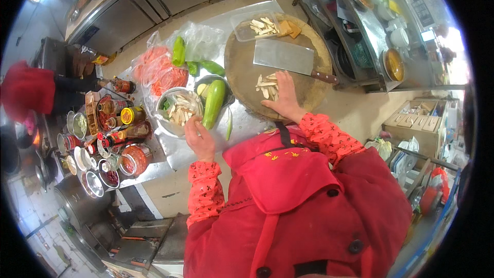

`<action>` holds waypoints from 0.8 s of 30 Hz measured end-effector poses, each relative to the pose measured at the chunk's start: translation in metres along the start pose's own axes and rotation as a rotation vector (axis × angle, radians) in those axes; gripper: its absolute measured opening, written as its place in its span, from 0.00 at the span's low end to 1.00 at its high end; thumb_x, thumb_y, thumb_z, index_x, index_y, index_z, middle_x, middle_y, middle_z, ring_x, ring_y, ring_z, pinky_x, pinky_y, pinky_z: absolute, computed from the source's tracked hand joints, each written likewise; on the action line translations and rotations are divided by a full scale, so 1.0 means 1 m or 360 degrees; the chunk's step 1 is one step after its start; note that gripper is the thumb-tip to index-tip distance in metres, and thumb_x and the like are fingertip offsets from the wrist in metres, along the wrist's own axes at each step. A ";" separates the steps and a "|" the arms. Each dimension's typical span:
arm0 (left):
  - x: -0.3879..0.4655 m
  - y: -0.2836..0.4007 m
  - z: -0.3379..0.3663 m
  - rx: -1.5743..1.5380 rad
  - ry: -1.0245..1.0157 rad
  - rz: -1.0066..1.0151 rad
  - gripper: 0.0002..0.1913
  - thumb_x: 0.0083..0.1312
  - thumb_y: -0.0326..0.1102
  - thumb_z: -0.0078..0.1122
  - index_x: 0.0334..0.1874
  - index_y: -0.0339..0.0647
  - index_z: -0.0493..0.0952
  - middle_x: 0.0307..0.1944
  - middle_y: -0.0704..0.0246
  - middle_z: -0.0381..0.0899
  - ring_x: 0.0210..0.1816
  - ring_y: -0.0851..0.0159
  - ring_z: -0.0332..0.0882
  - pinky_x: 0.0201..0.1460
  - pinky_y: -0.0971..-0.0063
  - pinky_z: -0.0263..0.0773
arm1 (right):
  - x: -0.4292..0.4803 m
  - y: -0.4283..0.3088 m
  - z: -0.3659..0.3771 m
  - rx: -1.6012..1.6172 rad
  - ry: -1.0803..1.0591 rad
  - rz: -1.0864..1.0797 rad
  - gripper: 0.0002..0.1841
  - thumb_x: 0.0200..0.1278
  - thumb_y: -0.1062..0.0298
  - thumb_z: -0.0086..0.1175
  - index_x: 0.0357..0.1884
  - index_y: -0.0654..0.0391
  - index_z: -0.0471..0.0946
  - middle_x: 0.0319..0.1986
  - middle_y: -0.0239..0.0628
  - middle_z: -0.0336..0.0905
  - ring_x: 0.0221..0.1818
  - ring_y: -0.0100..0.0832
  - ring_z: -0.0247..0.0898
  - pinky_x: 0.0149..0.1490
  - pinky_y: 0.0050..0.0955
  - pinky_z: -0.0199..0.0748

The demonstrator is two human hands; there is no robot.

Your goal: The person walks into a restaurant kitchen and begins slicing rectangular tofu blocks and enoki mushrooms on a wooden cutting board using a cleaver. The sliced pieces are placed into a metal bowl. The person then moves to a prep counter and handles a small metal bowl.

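My right hand (pixel 285 98) lies palm down with its fingers apart, against a small pile of pale cut strips (pixel 266 86) on a round wooden chopping board (pixel 240 67). Beyond it on the board rests a cleaver (pixel 283 55), its wooden handle pointing right. My left hand (pixel 199 139) is curled at the near rim of a metal bowl (pixel 170 128), thumb and fingers closed there. Inside that bowl are more pale strips (pixel 180 109) and some green pieces. Beside it a green squash (pixel 214 104) leans across a dark bowl (pixel 228 93).
A clear plastic tub (pixel 238 31) of strips and brown slabs (pixel 290 29) sit at the board's far edge. Green peppers (pixel 178 51) and a bag of orange-red shreds (pixel 154 61) lie left. Sauce jars (pixel 133 116) crowd the left end. Another person (pixel 29 90) stands far left.
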State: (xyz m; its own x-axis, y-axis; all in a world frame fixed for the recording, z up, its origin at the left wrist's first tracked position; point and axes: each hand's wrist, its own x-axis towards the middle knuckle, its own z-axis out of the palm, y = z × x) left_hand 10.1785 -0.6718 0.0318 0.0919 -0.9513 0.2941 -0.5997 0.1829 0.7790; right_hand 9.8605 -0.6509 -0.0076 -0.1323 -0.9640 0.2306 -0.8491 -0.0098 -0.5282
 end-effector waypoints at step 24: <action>0.019 -0.039 -0.071 0.0887 0.0239 -0.0272 0.25 0.68 0.47 0.61 0.61 0.39 0.74 0.34 0.63 0.77 0.39 0.53 0.77 0.40 0.57 0.72 | 0.072 0.024 -0.018 0.0361 0.0018 0.0655 0.20 0.53 0.71 0.63 0.51 0.56 0.83 0.40 0.39 0.85 0.39 0.29 0.81 0.47 0.28 0.77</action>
State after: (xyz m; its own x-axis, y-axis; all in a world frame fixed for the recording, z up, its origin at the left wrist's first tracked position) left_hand 10.2599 -0.6792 0.0462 0.3106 -0.9030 0.2969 -0.8892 -0.1656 0.4265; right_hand 9.8210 -0.7160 0.0108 -0.4415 -0.8968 -0.0272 -0.5917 0.3138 -0.7426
